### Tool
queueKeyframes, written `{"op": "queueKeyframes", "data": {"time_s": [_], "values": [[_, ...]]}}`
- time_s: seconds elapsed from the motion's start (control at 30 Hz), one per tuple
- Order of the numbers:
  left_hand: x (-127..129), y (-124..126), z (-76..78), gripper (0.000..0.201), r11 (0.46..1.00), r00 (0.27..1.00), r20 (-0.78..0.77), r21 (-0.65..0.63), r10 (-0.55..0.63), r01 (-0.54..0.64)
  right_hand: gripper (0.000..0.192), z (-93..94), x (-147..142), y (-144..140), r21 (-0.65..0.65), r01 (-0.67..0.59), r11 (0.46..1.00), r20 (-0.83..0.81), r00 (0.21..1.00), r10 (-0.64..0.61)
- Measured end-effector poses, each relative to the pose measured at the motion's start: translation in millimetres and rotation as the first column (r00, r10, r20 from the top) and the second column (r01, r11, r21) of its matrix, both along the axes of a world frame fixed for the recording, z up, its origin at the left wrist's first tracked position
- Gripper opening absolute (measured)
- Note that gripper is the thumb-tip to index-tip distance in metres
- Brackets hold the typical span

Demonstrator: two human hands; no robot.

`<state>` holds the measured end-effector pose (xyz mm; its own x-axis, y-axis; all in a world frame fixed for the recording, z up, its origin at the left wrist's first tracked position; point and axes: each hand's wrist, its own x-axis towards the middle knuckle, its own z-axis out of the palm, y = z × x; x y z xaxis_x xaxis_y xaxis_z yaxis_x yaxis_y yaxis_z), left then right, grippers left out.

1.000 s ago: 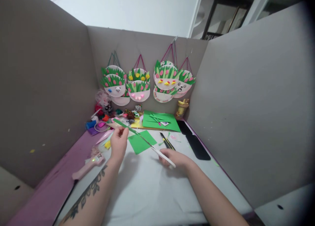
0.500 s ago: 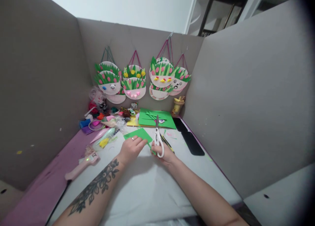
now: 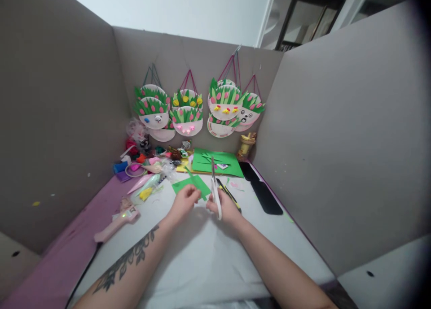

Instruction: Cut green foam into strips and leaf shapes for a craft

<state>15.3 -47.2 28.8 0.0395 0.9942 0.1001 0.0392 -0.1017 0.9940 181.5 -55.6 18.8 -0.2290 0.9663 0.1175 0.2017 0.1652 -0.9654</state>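
Observation:
My right hand [image 3: 226, 209] grips a pair of scissors [image 3: 216, 197] with white handles, its grey blades closed and pointing away from me. Beside it, my left hand [image 3: 185, 201] is closed, with thumb and fingers pinched at a narrow green paper strip [image 3: 189, 171] that slants up past the fingertips. Under and just beyond my left hand lies a green paper sheet [image 3: 182, 186]. Part of the sheet and of the strip is hidden by my fingers. Several cut green slivers rest on a larger green sheet stack [image 3: 232, 169] farther back.
A pink glue gun [image 3: 116, 226] lies at left with its cord. Craft bits and a yellow piece [image 3: 146, 193] crowd the back left. A utility knife [image 3: 230, 197] lies right of the scissors, black pads [image 3: 266, 197] beyond. Decorated paper plates [image 3: 186, 120] hang on the back panel.
My left hand has drawn into a pinch, and the green strip, earlier hanging between both hands, now slants upward over the sheet. The scissors have turned more edge-on. The view has shifted slightly.

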Motion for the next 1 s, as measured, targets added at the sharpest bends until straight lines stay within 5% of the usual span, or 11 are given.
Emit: {"op": "queueKeyframes", "data": {"time_s": [0.13,0.27,0.43,1.0], "values": [[-20.8,7.0,18.4,0.028,0.963,0.910,0.334,0.020,0.245,-0.267,0.023,-8.8,5.1,-0.7,-0.130,-0.245,0.961,-0.052,0.969,0.240],[-32.3,8.4,26.9,0.031,0.945,0.820,0.492,-0.020,0.292,-0.325,0.025,-7.4,5.4,-6.7,-0.236,-0.403,0.884,-0.057,0.914,0.401],[-27.7,6.7,21.3,0.030,0.938,0.840,0.435,-0.035,0.325,-0.345,0.026,5.2,4.2,-12.8,-0.301,-0.445,0.843,-0.048,0.891,0.452],[-20.5,5.6,17.0,0.023,0.943,0.875,0.372,-0.003,0.310,-0.333,0.024,2.8,2.6,-13.3,-0.350,-0.398,0.848,-0.071,0.914,0.400]]}}
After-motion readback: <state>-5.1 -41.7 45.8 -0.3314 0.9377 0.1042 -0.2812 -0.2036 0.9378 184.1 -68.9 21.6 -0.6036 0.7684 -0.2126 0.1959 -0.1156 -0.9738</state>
